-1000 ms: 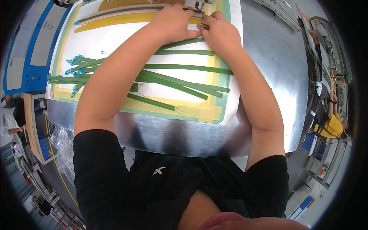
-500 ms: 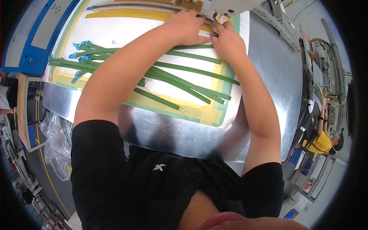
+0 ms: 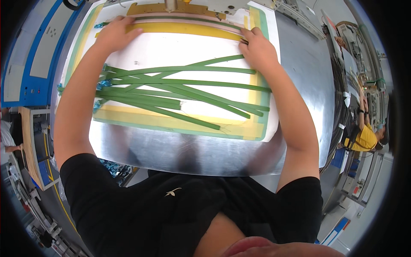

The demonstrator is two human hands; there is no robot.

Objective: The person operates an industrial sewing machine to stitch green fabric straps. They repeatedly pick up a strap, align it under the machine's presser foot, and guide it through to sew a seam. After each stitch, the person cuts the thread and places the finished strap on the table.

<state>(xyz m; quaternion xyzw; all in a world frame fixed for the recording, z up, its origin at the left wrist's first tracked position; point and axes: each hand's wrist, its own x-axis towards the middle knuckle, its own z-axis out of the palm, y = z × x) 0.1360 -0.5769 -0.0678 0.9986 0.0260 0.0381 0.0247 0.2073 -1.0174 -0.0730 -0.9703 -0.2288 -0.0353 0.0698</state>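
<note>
A long narrow green strap (image 3: pixel 184 18) lies along a pinkish strip at the far side of the white work board (image 3: pixel 192 47). A flat yellow strip (image 3: pixel 180 29) runs just nearer. My left hand (image 3: pixel 114 36) rests at the strap's left end, close to its blue tip, fingers stretched and thumb apart. At the right end my right hand (image 3: pixel 259 48) has its fingers bent down onto the strap and strip ends; a small dark thing shows under them, too hidden to name. Nearer me, several loose green straps (image 3: pixel 192 82) lie crossed, with shiny blue wrapped ends (image 3: pixel 104 84) at the left.
Beyond the strap stand a brass-coloured bar (image 3: pixel 147 8) and a white machine head (image 3: pixel 222 5). The board, edged with green and yellow tape, lies on a shiny metal table (image 3: pixel 299 73). A blue cabinet (image 3: pixel 38 55) is at the left. A person in yellow (image 3: pixel 366 139) works at the far right.
My left hand has slid left along the strap from beside my right hand to the far left end. My right hand stays near the right end. My head view has shifted slightly.
</note>
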